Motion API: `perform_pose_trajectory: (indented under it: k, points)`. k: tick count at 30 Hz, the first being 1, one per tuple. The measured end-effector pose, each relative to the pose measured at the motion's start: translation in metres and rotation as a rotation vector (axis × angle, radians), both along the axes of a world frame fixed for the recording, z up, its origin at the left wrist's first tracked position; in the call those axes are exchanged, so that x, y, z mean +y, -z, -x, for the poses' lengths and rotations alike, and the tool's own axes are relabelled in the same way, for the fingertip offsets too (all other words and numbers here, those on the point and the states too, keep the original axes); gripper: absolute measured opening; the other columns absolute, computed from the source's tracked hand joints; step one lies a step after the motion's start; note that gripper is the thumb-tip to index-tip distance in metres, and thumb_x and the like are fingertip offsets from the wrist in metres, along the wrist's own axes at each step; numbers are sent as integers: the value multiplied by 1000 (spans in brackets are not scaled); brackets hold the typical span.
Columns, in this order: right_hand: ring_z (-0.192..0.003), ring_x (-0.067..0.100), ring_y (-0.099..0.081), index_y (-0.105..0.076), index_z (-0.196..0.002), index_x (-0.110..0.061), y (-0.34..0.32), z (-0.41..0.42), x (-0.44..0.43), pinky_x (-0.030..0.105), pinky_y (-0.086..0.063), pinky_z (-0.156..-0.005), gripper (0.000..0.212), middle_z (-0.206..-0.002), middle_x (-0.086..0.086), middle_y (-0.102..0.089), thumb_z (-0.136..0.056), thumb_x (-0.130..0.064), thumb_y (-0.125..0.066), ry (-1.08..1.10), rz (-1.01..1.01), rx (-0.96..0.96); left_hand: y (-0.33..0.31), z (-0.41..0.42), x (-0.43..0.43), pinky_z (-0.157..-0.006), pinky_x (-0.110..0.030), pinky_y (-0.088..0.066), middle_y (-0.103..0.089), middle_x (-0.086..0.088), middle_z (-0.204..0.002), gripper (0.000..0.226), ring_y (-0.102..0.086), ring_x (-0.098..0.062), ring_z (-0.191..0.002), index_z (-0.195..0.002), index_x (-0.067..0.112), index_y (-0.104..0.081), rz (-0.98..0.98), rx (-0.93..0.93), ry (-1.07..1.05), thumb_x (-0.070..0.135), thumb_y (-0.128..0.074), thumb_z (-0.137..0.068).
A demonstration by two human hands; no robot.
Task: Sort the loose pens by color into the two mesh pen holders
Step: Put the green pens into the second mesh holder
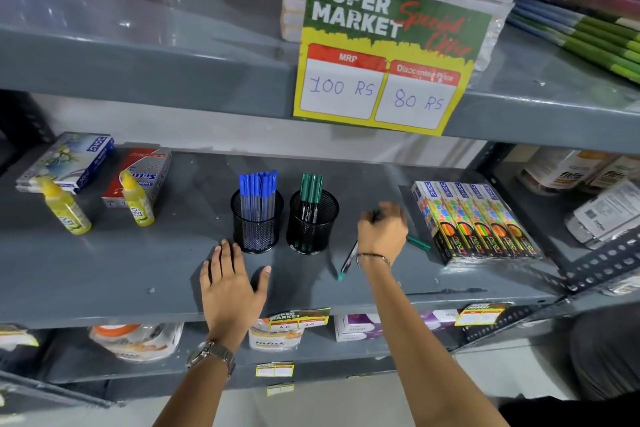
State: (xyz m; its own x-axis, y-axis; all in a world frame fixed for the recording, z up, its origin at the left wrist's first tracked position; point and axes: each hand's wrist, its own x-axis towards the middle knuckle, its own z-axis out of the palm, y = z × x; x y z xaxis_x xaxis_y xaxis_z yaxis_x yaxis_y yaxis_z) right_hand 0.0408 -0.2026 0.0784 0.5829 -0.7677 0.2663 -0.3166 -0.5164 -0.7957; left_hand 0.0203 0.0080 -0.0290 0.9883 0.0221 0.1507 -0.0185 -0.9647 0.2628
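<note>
Two black mesh pen holders stand side by side on the grey shelf (138, 270). The left holder (257, 226) is full of several blue pens (258, 192). The right holder (312, 225) carries green pens (311, 192). My left hand (230, 282) lies flat and open on the shelf just in front of the left holder. My right hand (381, 229), to the right of the right holder, is closed around a green pen whose tip (375, 215) pokes out above the fingers. Two more green pens lie loose on the shelf, one (348, 262) below the wrist and one (419, 242) to its right.
Two yellow glue bottles (67, 210) and two boxes (138, 177) sit at the left of the shelf. A row of neon marker packs (478, 222) lies at the right. An upper shelf with a price sign (384, 55) overhangs closely.
</note>
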Motion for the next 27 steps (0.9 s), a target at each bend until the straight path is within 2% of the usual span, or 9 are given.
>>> perform_pose_trajectory:
  k: [3,6,9,12,15,19,23,27]
  points:
    - [-74,36,-58,-59,-86,-3,-34,-9,10,28,-36,-59,12,-93,20,-59,-75,-2,-60,-27,43,-235,0,1,0,-107,-48,-29,-46,-21,-139,81,-39,-34,-130,-133,-2,-44,12,-14,-3,60,-25,-85]
    - [-72,18,-56,-62,-91,-6,-67,-16,23,15,-34,-63,18,-91,16,-62,-74,-1,-61,-83,102,-475,0,1,1,-110,-46,-24,-40,-18,-144,81,-33,-32,-134,-137,0,-38,38,-12,-6,61,-22,-85]
    - [-73,12,-52,-61,-89,-6,-83,-20,39,18,-38,-62,15,-88,14,-61,-74,-3,-60,-168,146,-573,0,2,1,-108,-47,-25,-42,-21,-142,80,-36,-34,-132,-135,-2,-41,48,-14,5,60,-25,-86]
    - [-73,16,-56,-61,-92,-9,-78,-23,54,27,-44,-62,16,-93,11,-60,-77,-4,-59,-299,120,-495,-1,3,0,-105,-48,-28,-46,-24,-137,79,-41,-36,-128,-131,-5,-45,59,-22,10,57,-29,-86]
    - [-72,25,-61,-60,-93,-10,-59,-29,59,30,-46,-64,17,-95,12,-59,-77,-4,-59,-411,120,-317,-1,2,1,-106,-48,-26,-46,-23,-138,78,-40,-36,-129,-132,-4,-45,65,-21,5,57,-30,-86]
    - [-71,35,-58,-56,-88,-8,-31,-33,58,38,-48,-57,8,-91,15,-60,-80,-8,-58,-445,116,-104,0,1,1,-109,-47,-24,-43,-20,-142,79,-35,-33,-132,-135,-1,-41,79,-20,0,59,-28,-86]
    - [-77,33,-60,-55,-92,-13,-18,-40,54,39,-50,-59,10,-93,11,-63,-83,-14,-59,-386,117,-32,0,1,1,-110,-45,-23,-41,-17,-143,79,-33,-31,-134,-137,1,-39,80,-21,-4,60,-27,-86]
    - [-87,36,-58,-61,-97,-13,-10,-46,51,46,-53,-70,14,-103,15,-56,-84,-18,-59,-395,198,-13,1,0,1,-110,-45,-22,-42,-17,-143,80,-34,-31,-134,-137,1,-40,72,-10,-10,61,-26,-85]
